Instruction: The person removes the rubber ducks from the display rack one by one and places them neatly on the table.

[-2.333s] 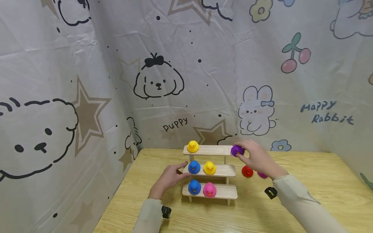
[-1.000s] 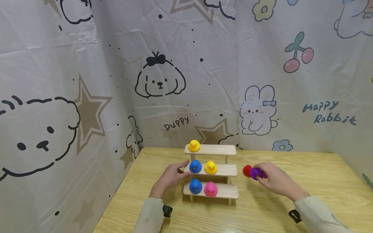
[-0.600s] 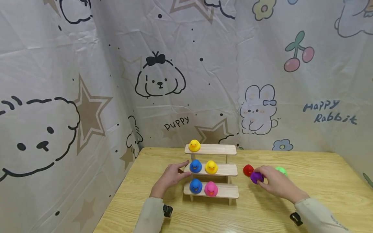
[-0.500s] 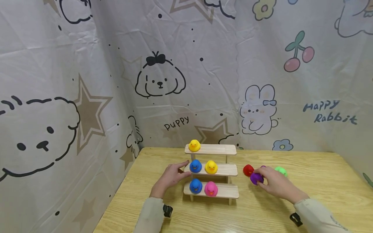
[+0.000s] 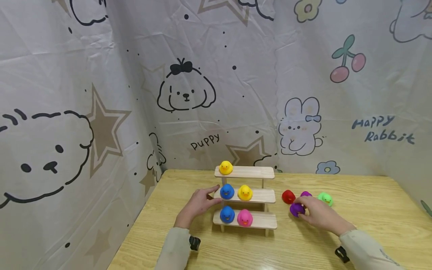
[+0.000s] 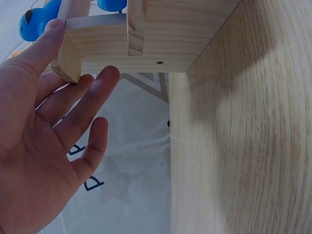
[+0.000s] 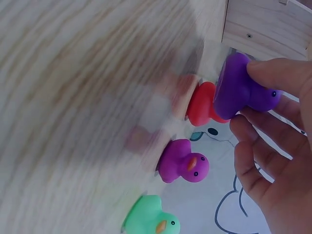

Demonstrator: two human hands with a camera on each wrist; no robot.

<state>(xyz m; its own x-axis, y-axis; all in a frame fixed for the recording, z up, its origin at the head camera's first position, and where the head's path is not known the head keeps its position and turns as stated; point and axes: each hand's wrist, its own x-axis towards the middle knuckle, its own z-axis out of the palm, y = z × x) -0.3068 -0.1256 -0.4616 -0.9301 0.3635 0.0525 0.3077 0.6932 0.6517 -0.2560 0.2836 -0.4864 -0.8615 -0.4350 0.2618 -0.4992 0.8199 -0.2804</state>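
Observation:
My left hand [image 5: 200, 204] grips the left end of the middle tier of a three-tier wooden stand [image 5: 264, 196]; in the left wrist view the thumb lies on its edge. My right hand [image 5: 318, 213] pinches a purple rubber duck [image 7: 236, 87] between thumb and fingers, low over the table right of the stand. Behind it are a red duck [image 5: 288, 197], a magenta duck [image 7: 180, 161] and a green duck [image 5: 325, 199]. The stand bears a yellow duck [image 5: 225, 167] on top, blue [image 5: 227, 191] and yellow [image 5: 245, 192] mid-level, blue [image 5: 227, 214] and pink [image 5: 245, 218] below.
The pale wooden table [image 5: 162, 240] extends around the stand. A white cloth [image 5: 202, 123] with cartoon prints hangs behind the table and along its left side.
My right hand has carried the purple duck from the top tier's right end down and right, then slightly nearer to me. The green duck has come into view. My left hand keeps its hold.

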